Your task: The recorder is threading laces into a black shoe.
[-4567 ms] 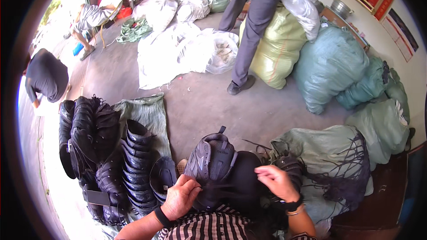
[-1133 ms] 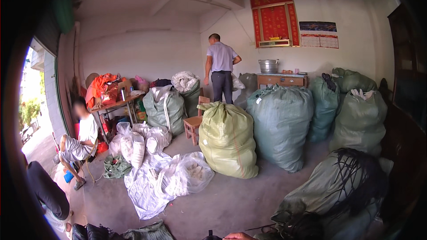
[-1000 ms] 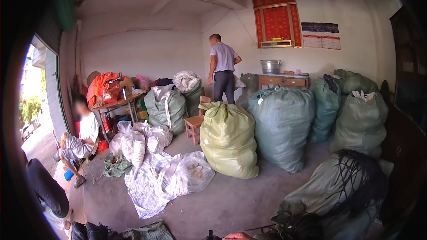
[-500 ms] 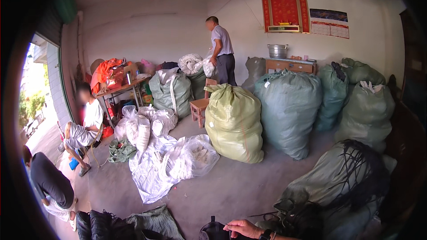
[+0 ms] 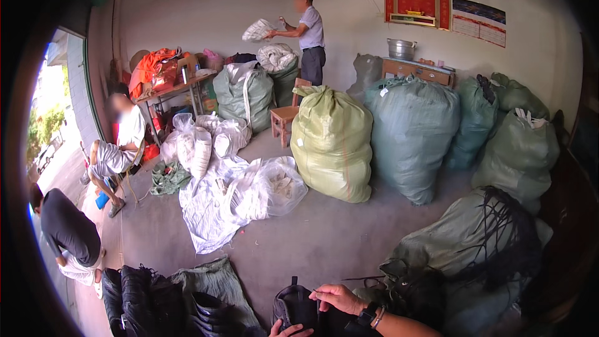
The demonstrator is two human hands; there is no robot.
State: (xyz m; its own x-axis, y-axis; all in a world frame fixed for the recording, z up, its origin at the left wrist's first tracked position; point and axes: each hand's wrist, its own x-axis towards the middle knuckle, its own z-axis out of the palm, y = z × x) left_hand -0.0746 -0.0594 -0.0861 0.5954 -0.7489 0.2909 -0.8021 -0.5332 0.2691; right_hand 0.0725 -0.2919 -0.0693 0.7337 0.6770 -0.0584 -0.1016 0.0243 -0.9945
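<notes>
A black shoe upper (image 5: 293, 304) with a loop at its top stands at the lower edge, in front of me. My left hand (image 5: 291, 331) shows only its fingers there, closed on the near side of the upper. Just right of the upper's top is my right hand (image 5: 340, 297), wearing a dark watch and a bracelet. Its thumb and fingertips are pinched together. Whatever they hold is too small to make out. To the left, several nested black shoe uppers (image 5: 211, 312) lie on a dark green sack (image 5: 215, 278), beside more black pieces (image 5: 134, 296).
Black cords spill over a grey-green sack (image 5: 458, 234) on the right. Large stuffed sacks, one yellow-green (image 5: 331, 146) and one blue-green (image 5: 413, 137), stand ahead. White bags lie on a white sheet (image 5: 203, 221). One person stands at the back; two are at the left.
The view has tilted downward. My left hand has come into sight at the shoe upper, while my right hand stays pinched near its top. The person at the back has raised a white bundle.
</notes>
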